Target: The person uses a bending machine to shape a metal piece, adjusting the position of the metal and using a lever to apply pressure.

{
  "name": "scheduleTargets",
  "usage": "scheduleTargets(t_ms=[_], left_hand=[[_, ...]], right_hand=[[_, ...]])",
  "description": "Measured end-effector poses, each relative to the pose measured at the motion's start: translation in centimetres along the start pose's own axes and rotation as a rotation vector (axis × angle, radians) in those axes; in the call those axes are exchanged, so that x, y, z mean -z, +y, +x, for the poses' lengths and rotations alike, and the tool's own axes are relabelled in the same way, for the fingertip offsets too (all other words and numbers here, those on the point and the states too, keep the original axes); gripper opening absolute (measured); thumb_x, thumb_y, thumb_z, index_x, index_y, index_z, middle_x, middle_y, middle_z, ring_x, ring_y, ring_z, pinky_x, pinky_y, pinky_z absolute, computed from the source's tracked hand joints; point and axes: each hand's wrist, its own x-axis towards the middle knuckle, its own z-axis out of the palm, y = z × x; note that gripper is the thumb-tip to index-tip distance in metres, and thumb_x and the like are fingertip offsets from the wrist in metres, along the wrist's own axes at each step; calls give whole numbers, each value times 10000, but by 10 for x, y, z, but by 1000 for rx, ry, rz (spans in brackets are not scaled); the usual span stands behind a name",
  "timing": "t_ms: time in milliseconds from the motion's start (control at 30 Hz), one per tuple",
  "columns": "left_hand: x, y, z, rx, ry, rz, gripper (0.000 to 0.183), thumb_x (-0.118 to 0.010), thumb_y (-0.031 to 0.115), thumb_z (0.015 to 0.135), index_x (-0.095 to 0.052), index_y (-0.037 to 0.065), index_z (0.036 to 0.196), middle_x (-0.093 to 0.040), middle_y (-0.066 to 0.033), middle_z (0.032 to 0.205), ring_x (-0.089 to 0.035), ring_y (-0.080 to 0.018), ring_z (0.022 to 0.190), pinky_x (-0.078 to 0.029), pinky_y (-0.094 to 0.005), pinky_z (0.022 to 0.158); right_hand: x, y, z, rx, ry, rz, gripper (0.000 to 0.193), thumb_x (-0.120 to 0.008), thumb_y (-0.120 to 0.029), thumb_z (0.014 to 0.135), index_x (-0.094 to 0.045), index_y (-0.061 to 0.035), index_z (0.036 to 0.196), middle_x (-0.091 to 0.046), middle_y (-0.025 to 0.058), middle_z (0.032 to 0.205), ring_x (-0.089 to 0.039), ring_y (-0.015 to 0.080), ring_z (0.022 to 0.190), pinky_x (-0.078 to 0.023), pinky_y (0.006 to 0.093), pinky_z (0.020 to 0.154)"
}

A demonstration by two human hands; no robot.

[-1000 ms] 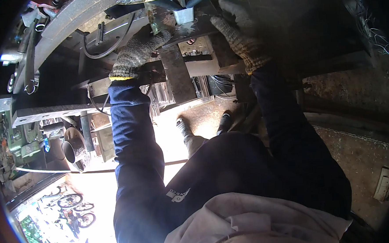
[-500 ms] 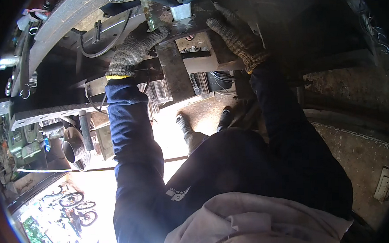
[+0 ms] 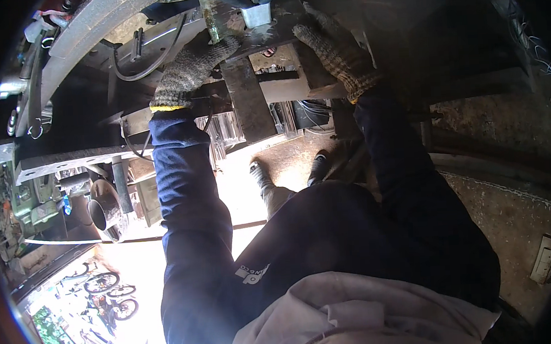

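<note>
A dark flat metal plate (image 3: 280, 30) lies crosswise at the top centre, under a small pale grey metal block (image 3: 257, 16). My left hand (image 3: 196, 63), in a grey knitted glove with a yellow cuff edge, grips the plate's left end, its fingers pointing right. At the right end my right hand (image 3: 339, 53), in a brown-grey knitted glove, holds the plate with thumb and fingers along its edge. Dark rods slant down to the block from above. The undersides of both hands are hidden.
A curved metal frame (image 3: 87, 32) arches at upper left, with a bent cable (image 3: 149, 76) beneath it. Below the plate hangs a flat metal bar (image 3: 248, 102). A metal pipe (image 3: 105, 209) sits at left; bicycles (image 3: 110, 293) stand outside. A brown wall (image 3: 509, 234) borders the right.
</note>
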Motion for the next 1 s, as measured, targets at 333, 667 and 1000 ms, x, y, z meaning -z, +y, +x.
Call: scheduleTargets(t_ms=[333, 667, 1000], left_hand=[[-1, 0, 0, 31, -30, -106, 720, -705, 614, 907, -604, 69, 1368, -706, -84, 1170, -685, -187, 1003, -592, -332, 775], [-1, 1, 1, -12, -21, -60, 719, -713, 599, 908, -591, 76, 1386, -705, -85, 1170, -683, -179, 1000, -586, -321, 779], [3, -4, 4, -21, -58, -32, 697, -696, 582, 930, -593, 53, 1373, -704, -107, 1173, -688, -190, 1003, -596, -337, 780]], right_hand=[[0, 3, 0, -25, 2, 39, 569, -732, -257, 980, -536, -46, 1470, -620, 170, 1373, -576, 267, 1300, -447, 372, 1101], [0, 7, 0, -10, 4, 71, 595, -736, -287, 969, -533, -42, 1472, -609, 200, 1397, -580, 301, 1298, -449, 386, 1102], [-1, 14, 1, 103, 6, 10, 591, -728, -284, 976, -530, -30, 1472, -614, 182, 1396, -578, 290, 1301, -446, 376, 1110]])
